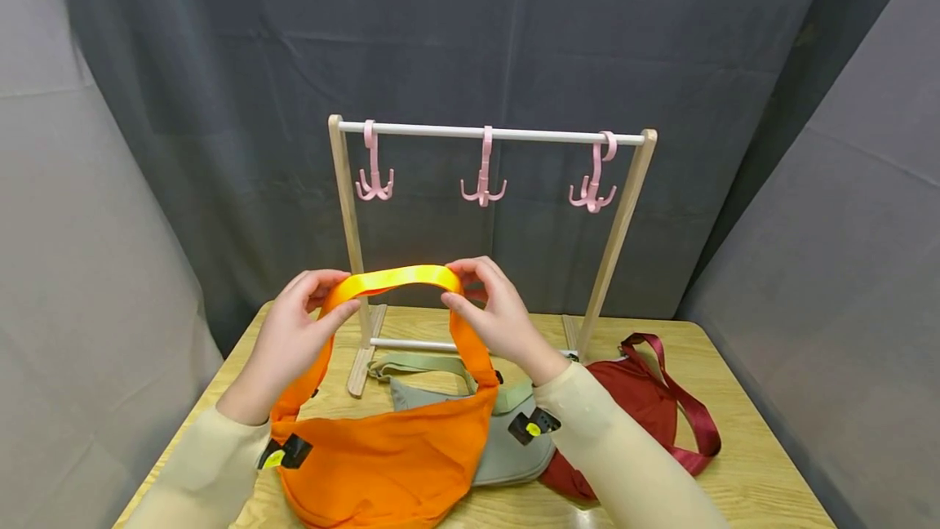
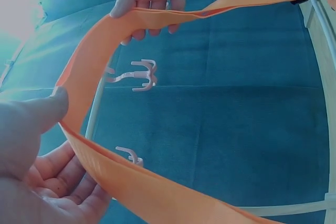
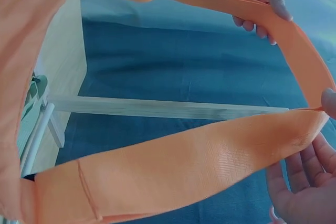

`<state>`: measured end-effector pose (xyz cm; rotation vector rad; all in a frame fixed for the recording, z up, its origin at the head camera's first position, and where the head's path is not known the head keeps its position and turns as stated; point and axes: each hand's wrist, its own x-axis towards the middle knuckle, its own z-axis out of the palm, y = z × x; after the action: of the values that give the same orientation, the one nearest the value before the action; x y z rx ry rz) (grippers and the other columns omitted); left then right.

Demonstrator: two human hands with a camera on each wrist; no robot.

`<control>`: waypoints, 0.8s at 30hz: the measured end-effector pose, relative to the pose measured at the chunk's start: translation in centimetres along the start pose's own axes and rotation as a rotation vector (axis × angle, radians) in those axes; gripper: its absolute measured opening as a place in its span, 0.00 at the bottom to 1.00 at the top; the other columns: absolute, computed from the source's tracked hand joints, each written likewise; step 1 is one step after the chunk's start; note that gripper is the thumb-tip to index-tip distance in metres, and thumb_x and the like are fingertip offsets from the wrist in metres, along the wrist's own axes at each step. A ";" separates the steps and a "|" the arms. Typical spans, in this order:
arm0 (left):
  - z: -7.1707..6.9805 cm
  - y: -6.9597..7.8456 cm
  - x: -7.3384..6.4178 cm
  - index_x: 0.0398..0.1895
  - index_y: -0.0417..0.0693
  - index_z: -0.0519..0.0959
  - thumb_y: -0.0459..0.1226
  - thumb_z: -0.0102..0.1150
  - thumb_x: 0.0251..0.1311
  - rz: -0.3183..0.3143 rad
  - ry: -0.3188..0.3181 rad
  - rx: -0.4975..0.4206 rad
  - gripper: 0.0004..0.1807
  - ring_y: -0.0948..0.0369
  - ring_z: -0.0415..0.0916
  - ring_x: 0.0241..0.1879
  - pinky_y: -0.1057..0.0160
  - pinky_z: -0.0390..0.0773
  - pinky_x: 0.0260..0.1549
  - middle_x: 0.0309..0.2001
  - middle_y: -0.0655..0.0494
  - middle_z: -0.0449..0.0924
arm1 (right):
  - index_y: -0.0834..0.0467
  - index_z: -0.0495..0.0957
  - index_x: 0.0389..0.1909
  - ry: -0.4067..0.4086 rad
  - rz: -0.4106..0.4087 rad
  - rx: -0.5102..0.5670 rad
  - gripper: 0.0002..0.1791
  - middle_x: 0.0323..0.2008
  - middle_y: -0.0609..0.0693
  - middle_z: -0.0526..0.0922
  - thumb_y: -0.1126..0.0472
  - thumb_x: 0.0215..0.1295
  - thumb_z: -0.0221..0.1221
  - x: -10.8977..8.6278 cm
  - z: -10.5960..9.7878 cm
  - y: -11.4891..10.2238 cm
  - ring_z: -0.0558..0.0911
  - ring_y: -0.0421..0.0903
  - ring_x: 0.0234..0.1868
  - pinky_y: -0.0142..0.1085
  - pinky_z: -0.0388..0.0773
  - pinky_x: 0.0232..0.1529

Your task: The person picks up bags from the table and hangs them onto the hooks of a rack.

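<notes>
An orange shoulder bag (image 1: 389, 455) hangs in front of me, its wide strap (image 1: 400, 277) spread into an arch between my hands. My left hand (image 1: 297, 333) pinches the strap's left side between thumb and fingers. At the right bend, my right hand (image 1: 495, 313) pinches it the same way. In the left wrist view the strap (image 2: 152, 184) runs from the near thumb across to the other hand. Through the loop in the right wrist view, a wooden post of the rack shows behind the strap (image 3: 184, 169).
Beyond the bag stands a wooden rack (image 1: 619, 235) with a white rail (image 1: 433, 131). Pink hooks hang on it at left (image 1: 373, 166), middle (image 1: 485, 170) and right (image 1: 595, 178). A grey-green bag (image 1: 514, 460) and a dark red bag (image 1: 639, 398) lie on the table (image 1: 764, 464).
</notes>
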<state>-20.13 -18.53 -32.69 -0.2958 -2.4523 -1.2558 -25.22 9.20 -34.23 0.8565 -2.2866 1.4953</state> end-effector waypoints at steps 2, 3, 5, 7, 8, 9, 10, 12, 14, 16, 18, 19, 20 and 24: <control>0.0 0.1 0.2 0.59 0.42 0.80 0.40 0.69 0.65 0.005 0.007 0.000 0.21 0.54 0.75 0.49 0.72 0.74 0.50 0.53 0.48 0.79 | 0.60 0.77 0.59 0.009 0.000 -0.001 0.21 0.51 0.55 0.77 0.62 0.68 0.68 0.2 0.0 0.0 0.78 0.50 0.51 0.51 0.82 0.56; 0.0 0.1 0.3 0.58 0.42 0.80 0.39 0.69 0.65 0.011 0.011 -0.005 0.21 0.53 0.75 0.49 0.74 0.73 0.49 0.52 0.47 0.79 | 0.60 0.77 0.59 0.014 -0.002 -0.003 0.21 0.51 0.55 0.77 0.63 0.68 0.68 0.2 0.0 -0.1 0.78 0.50 0.51 0.50 0.82 0.56; 0.0 0.2 0.4 0.58 0.42 0.80 0.39 0.70 0.65 0.017 0.017 -0.015 0.21 0.53 0.76 0.48 0.75 0.73 0.48 0.52 0.47 0.79 | 0.61 0.77 0.59 0.021 -0.012 -0.005 0.21 0.51 0.55 0.77 0.63 0.68 0.67 0.3 0.0 -0.1 0.78 0.50 0.51 0.51 0.82 0.56; 0.0 0.3 0.6 0.58 0.42 0.80 0.38 0.70 0.64 0.022 0.021 -0.025 0.20 0.53 0.76 0.48 0.74 0.73 0.48 0.52 0.47 0.79 | 0.61 0.77 0.59 0.028 -0.020 -0.008 0.21 0.51 0.55 0.77 0.63 0.68 0.67 0.4 -0.1 -0.1 0.78 0.50 0.50 0.51 0.83 0.55; 0.1 0.4 0.7 0.58 0.42 0.80 0.38 0.70 0.65 0.022 0.023 -0.032 0.20 0.53 0.76 0.48 0.74 0.73 0.47 0.52 0.47 0.80 | 0.61 0.77 0.59 0.032 -0.024 -0.011 0.21 0.51 0.55 0.77 0.63 0.68 0.67 0.4 -0.1 -0.1 0.78 0.50 0.50 0.50 0.83 0.55; 0.1 0.4 0.8 0.58 0.42 0.81 0.38 0.70 0.65 0.020 0.024 -0.040 0.20 0.53 0.76 0.48 0.74 0.74 0.47 0.52 0.47 0.80 | 0.61 0.77 0.59 0.038 -0.028 -0.014 0.20 0.50 0.55 0.77 0.63 0.68 0.67 0.5 -0.2 -0.1 0.78 0.49 0.50 0.50 0.83 0.55; 0.2 0.5 0.9 0.58 0.42 0.80 0.39 0.69 0.65 0.018 0.023 -0.047 0.20 0.54 0.76 0.48 0.74 0.73 0.47 0.52 0.47 0.80 | 0.61 0.77 0.59 0.044 -0.031 -0.013 0.20 0.50 0.55 0.78 0.63 0.68 0.68 0.5 -0.3 0.0 0.79 0.50 0.50 0.51 0.83 0.54; 0.4 0.5 1.2 0.58 0.42 0.80 0.40 0.69 0.65 0.019 0.024 -0.063 0.21 0.54 0.75 0.47 0.74 0.73 0.46 0.52 0.47 0.80 | 0.61 0.77 0.59 0.057 -0.038 -0.021 0.21 0.50 0.55 0.78 0.63 0.67 0.68 0.5 -0.4 -0.1 0.79 0.50 0.50 0.49 0.83 0.54; 0.6 0.6 1.4 0.59 0.42 0.80 0.41 0.68 0.66 0.016 0.026 -0.076 0.21 0.55 0.75 0.47 0.74 0.73 0.46 0.52 0.47 0.79 | 0.61 0.77 0.58 0.068 -0.045 -0.023 0.21 0.50 0.55 0.78 0.63 0.66 0.68 0.5 -0.5 -0.1 0.79 0.50 0.50 0.48 0.83 0.53; 0.6 0.6 1.5 0.59 0.43 0.80 0.41 0.68 0.67 0.015 0.030 -0.086 0.21 0.55 0.74 0.47 0.73 0.72 0.46 0.52 0.48 0.79 | 0.62 0.77 0.58 0.072 -0.051 -0.022 0.21 0.50 0.56 0.78 0.64 0.66 0.69 0.6 -0.6 -0.1 0.79 0.51 0.50 0.46 0.83 0.52; 0.6 0.7 1.6 0.60 0.43 0.80 0.42 0.67 0.67 0.013 0.040 -0.092 0.21 0.56 0.73 0.46 0.73 0.72 0.46 0.52 0.48 0.79 | 0.62 0.77 0.59 0.070 -0.056 -0.021 0.22 0.50 0.56 0.78 0.64 0.66 0.69 0.6 -0.6 0.0 0.79 0.51 0.50 0.45 0.83 0.52; 0.6 0.7 1.6 0.60 0.43 0.80 0.42 0.67 0.67 0.014 0.045 -0.094 0.21 0.56 0.73 0.46 0.73 0.72 0.46 0.52 0.48 0.79 | 0.62 0.77 0.59 0.069 -0.055 -0.021 0.22 0.50 0.56 0.78 0.64 0.66 0.69 0.7 -0.5 0.0 0.79 0.51 0.50 0.44 0.83 0.52; 0.6 0.7 1.7 0.60 0.43 0.80 0.43 0.67 0.67 0.012 0.049 -0.100 0.22 0.56 0.73 0.46 0.73 0.72 0.45 0.51 0.48 0.79 | 0.61 0.77 0.59 0.068 -0.055 -0.024 0.22 0.50 0.56 0.78 0.63 0.66 0.69 0.7 -0.5 0.1 0.79 0.50 0.50 0.43 0.83 0.52; 0.5 0.7 2.0 0.59 0.42 0.79 0.42 0.67 0.67 0.008 0.065 -0.134 0.21 0.56 0.72 0.45 0.74 0.73 0.42 0.49 0.47 0.79 | 0.61 0.77 0.59 0.071 -0.055 -0.029 0.21 0.51 0.54 0.78 0.62 0.67 0.68 1.1 -0.3 0.1 0.78 0.49 0.50 0.41 0.82 0.52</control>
<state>-21.85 -17.67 -31.56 -0.2949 -2.3152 -1.4073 -26.19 9.18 -33.61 0.8382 -2.2106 1.4422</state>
